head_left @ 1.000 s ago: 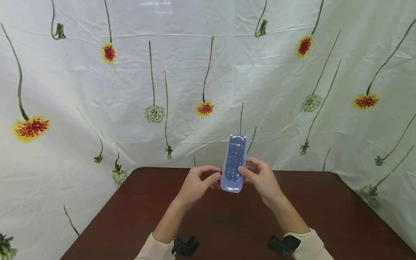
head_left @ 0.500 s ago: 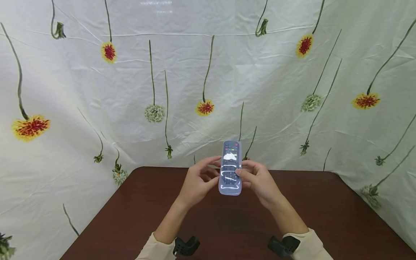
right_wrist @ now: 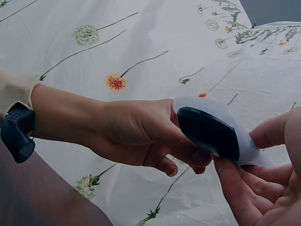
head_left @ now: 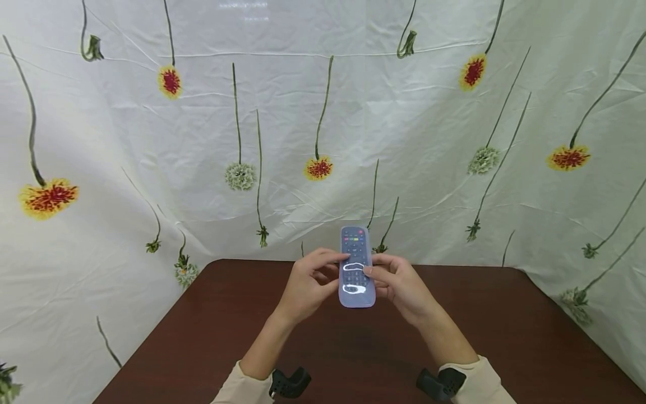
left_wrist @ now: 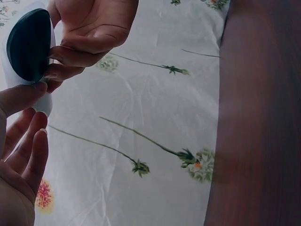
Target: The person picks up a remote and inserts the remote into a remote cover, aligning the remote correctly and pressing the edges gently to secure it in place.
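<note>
A remote control (head_left: 355, 266) in a translucent bluish-white cover is held upright above the far part of the table, buttons toward the head camera. My right hand (head_left: 404, 289) grips its right side, thumb on the button face and fingers behind. From the other side, my left hand (head_left: 305, 286) holds it lightly, with the index fingertip (head_left: 345, 257) on the buttons and the thumb at the lower left edge. In both wrist views the dark back of the remote control (left_wrist: 29, 44) (right_wrist: 209, 134) shows between the hands.
A dark brown table (head_left: 242, 325) lies below the hands. Behind it hangs a white cloth (head_left: 292, 112) printed with flowers, also covering the sides. Each wrist carries a black strap device (head_left: 290, 382) beside a cream sleeve (head_left: 244, 387).
The remote control has moved slightly left and down, becoming more upright. My left index finger has come over its left edge onto the buttons; my right hand keeps its grip.
</note>
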`<state>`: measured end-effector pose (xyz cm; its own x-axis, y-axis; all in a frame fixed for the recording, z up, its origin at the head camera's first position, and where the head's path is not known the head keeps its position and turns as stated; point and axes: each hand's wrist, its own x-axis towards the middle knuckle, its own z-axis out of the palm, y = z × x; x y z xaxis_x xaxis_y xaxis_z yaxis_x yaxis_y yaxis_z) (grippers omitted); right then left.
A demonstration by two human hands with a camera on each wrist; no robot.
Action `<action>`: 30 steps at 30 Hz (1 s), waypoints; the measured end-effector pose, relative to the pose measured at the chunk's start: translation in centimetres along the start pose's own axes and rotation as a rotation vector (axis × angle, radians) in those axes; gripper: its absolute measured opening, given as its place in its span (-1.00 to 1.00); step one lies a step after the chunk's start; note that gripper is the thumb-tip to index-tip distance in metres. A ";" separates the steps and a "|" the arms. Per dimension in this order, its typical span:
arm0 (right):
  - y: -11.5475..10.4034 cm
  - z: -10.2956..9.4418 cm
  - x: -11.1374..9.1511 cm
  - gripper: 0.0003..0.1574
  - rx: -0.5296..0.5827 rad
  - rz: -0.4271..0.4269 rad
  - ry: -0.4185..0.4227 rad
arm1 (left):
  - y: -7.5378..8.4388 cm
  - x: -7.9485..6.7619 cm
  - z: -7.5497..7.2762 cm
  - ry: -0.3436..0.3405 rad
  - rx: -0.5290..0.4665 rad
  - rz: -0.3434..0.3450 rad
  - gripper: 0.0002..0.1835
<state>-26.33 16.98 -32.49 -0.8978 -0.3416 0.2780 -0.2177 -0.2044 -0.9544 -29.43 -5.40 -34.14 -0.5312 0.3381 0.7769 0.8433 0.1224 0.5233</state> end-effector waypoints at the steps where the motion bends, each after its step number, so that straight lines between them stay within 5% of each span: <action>1: 0.0 0.0 0.0 -0.48 -0.010 0.001 -0.001 | 0.0 0.0 0.0 -0.001 0.001 0.000 -0.57; 15: -0.3 0.1 -0.2 -0.50 -0.245 -0.026 0.078 | -0.5 -0.2 -0.1 0.020 -0.016 0.015 -0.64; 30: -0.2 -0.3 -0.1 -0.58 -0.259 -0.081 0.064 | -0.1 -0.3 -0.1 0.032 -0.053 -0.021 -0.68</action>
<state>-26.27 17.30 -32.41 -0.8938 -0.2734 0.3554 -0.3734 0.0150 -0.9276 -29.31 -5.60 -34.40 -0.5516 0.3060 0.7759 0.8270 0.0792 0.5567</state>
